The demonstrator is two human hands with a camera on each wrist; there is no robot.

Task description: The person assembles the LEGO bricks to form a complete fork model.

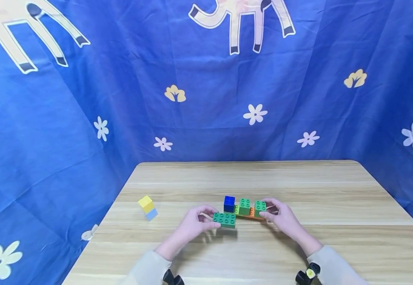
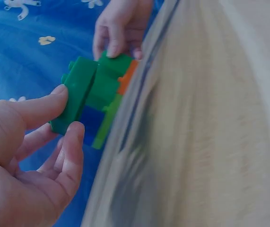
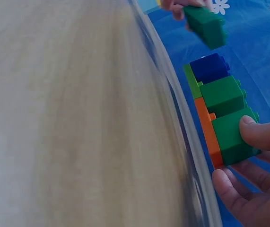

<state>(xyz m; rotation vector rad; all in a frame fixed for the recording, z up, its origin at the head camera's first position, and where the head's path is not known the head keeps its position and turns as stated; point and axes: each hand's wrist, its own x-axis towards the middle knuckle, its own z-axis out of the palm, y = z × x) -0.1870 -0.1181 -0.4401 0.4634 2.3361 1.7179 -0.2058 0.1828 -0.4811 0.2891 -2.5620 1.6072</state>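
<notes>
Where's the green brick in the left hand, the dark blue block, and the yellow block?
Green brick [image 2: 78, 91], left wrist view: on its long side.
Dark blue block [image 1: 229, 206], head view: on its front face.
Yellow block [image 1: 146, 204], head view: near its middle.

Smooth moulded plastic, streaked wood grain, creased cloth
The long green studded brick, the dark-blue cube-shaped brick and the squarish green studded bricks look like hard, smooth plastic with a soft sheen — so do the thin lime-green plate and thin orange plate. The pale, wood-grained tabletop looks smooth; the blue printed backdrop is wrinkled cloth — mostly matt.
</notes>
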